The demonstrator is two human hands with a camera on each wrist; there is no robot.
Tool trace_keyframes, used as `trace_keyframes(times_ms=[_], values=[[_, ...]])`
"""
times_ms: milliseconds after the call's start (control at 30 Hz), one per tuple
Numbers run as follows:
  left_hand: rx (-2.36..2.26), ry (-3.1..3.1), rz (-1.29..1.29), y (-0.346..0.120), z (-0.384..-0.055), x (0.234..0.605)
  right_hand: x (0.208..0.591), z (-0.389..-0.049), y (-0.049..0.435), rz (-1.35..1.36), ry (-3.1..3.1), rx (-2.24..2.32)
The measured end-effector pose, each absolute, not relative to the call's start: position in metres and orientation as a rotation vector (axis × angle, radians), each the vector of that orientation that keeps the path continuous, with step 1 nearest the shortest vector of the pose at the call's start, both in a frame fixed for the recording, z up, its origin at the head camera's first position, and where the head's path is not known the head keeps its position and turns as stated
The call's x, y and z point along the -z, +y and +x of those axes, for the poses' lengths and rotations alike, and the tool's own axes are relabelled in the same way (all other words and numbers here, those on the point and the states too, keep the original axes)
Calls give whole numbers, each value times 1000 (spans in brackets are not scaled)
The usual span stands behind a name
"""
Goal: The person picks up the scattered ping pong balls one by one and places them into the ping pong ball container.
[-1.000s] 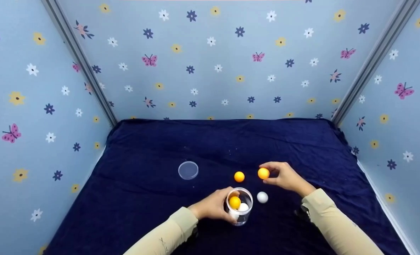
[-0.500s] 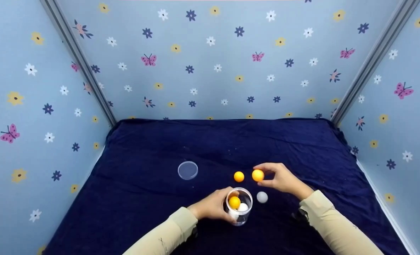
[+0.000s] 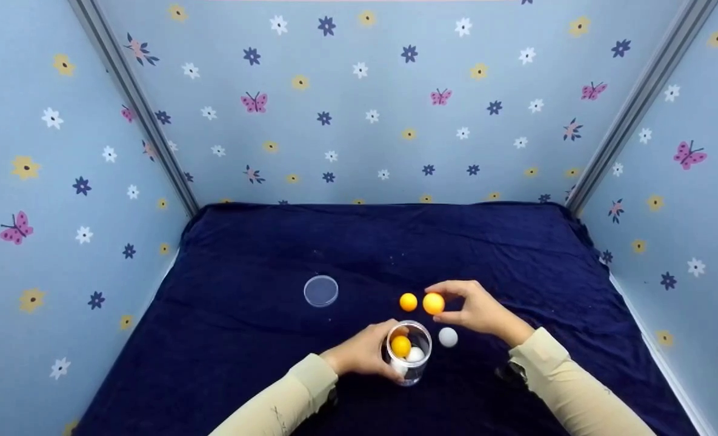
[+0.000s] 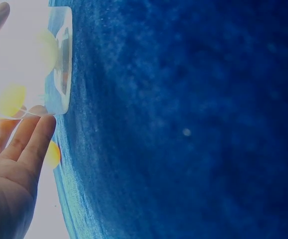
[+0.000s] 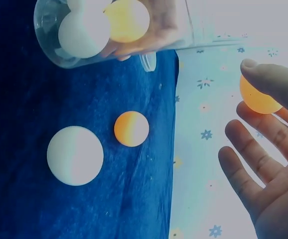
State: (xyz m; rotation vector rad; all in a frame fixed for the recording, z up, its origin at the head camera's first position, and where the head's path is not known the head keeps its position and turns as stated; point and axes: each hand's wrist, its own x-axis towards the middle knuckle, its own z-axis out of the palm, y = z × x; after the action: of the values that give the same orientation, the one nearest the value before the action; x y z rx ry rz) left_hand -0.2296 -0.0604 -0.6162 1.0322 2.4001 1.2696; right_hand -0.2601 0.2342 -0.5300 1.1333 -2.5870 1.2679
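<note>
My left hand [image 3: 365,351] grips a clear round jar [image 3: 418,367] from its left side, thumb and fingers around the wall. Inside lie an orange ball [image 3: 401,346] and white balls [image 5: 84,35], all ping-pong ball sized. Beyond the jar's rim, up and to the right, my right hand [image 3: 478,307] pinches another orange ping-pong ball [image 3: 434,303] between thumb and fingers. In the right wrist view that ball is held off the cloth, with the other fingers spread. A loose orange ball [image 3: 408,302] rests behind the jar, and a loose white ball [image 3: 448,337] sits at its right.
A clear round lid [image 3: 321,291] lies flat to the left of the loose balls. Dark blue cloth [image 3: 262,363] covers the table, slightly wrinkled. Flower-patterned panels [image 3: 359,109] stand at the back and both sides.
My right hand has moved left and slightly nearer with its orange ball, toward the jar. The left hand and the jar have stayed in place.
</note>
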Motion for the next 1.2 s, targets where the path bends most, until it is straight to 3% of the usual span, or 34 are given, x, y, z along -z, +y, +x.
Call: trace_keyframes(times_ms=[1200], values=[[-1269,2387,1058,-59,-231,617,532,-233,215,1387,-2418,-1266]])
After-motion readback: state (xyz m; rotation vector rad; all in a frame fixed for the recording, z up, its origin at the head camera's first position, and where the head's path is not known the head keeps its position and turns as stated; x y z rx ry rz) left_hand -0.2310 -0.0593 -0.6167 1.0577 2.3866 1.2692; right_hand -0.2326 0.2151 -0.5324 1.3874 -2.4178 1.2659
